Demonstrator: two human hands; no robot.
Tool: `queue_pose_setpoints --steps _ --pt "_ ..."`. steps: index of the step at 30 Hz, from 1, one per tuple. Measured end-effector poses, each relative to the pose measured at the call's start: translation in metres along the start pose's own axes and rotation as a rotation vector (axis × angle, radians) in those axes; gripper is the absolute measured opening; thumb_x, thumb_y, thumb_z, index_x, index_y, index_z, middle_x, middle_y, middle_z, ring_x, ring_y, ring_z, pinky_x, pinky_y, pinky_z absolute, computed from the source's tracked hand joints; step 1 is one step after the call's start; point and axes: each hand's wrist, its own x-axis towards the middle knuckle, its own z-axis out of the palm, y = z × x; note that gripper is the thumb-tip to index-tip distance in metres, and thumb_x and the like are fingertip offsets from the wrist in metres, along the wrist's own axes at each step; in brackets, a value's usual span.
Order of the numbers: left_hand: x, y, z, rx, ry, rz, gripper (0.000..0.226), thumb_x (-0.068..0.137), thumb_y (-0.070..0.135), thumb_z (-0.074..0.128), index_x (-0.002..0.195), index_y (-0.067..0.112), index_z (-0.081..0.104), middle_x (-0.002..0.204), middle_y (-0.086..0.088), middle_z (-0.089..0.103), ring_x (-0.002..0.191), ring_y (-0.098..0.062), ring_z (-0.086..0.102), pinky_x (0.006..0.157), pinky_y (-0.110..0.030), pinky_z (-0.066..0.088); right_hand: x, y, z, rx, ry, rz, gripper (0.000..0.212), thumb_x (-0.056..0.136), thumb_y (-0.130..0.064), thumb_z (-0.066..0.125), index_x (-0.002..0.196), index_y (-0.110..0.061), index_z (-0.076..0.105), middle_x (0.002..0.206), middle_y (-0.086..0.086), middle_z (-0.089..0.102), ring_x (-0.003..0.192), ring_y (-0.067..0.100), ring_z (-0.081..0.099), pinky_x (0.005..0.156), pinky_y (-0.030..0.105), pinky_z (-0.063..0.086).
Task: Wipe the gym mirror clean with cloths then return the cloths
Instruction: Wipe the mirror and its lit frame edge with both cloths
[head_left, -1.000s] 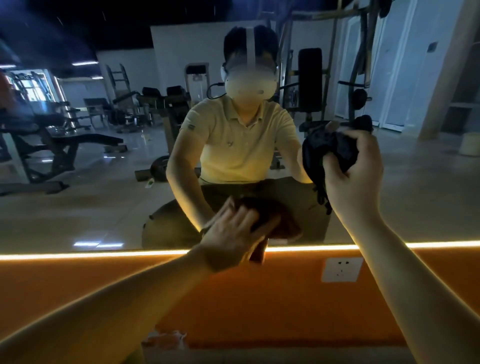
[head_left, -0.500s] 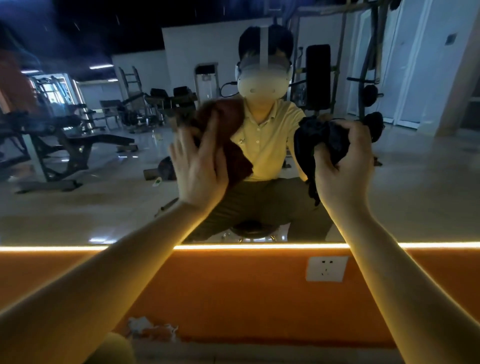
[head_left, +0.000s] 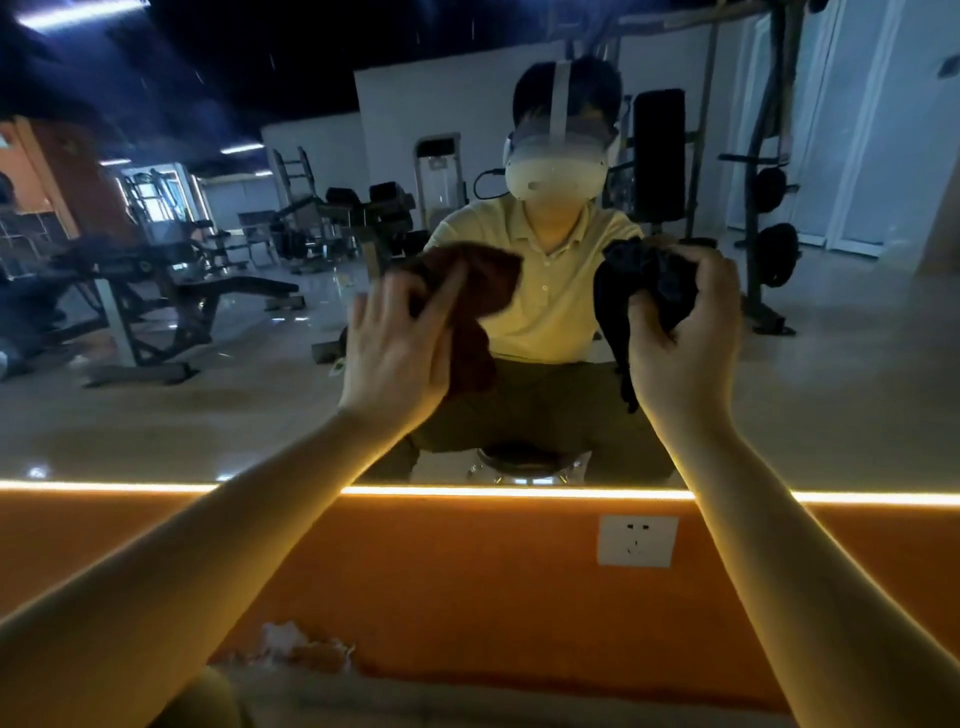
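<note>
The gym mirror (head_left: 156, 415) fills the wall ahead, above a glowing light strip. My left hand (head_left: 395, 348) presses a dark red-brown cloth (head_left: 478, 312) flat against the glass with spread, straight fingers. To its right, my right hand (head_left: 680, 332) grips a bunched black cloth (head_left: 639, 280) held up at the mirror; a loose end hangs down. The mirror shows a seated person in a yellow shirt behind both cloths.
Below the mirror runs an orange wall with a white power socket (head_left: 637, 540). A patch of chipped paint (head_left: 296, 647) marks the wall's foot. Weight benches and racks appear only as reflections.
My left hand swept the brown cloth up from the mirror's lower edge to chest height, then slid slightly right. The right hand stayed nearly still with the black cloth.
</note>
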Motion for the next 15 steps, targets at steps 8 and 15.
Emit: queue_pose_setpoints --steps 8,15 --pt "-0.059 0.073 0.043 -0.124 -0.112 0.134 0.048 0.102 0.029 0.054 0.148 0.028 0.044 0.129 -0.020 0.049 0.122 -0.041 0.052 0.114 -0.061 0.037 0.001 0.004 0.007 0.046 -0.014 -0.028 0.028 0.094 -0.002 0.060 0.121 0.003 0.058 0.116 0.017 0.061 0.105 0.021 0.061 0.088 0.026 0.052" --pt "-0.072 0.065 0.039 -0.090 -0.221 0.415 0.055 0.098 0.036 0.055 0.153 0.031 0.048 0.130 -0.007 0.041 0.123 -0.031 0.052 0.113 -0.058 0.042 -0.010 0.012 0.008 -0.063 -0.083 -0.126 0.030 0.093 -0.002 0.064 0.121 0.002 0.058 0.119 0.019 0.059 0.109 0.006 0.052 0.092 0.008 0.040"
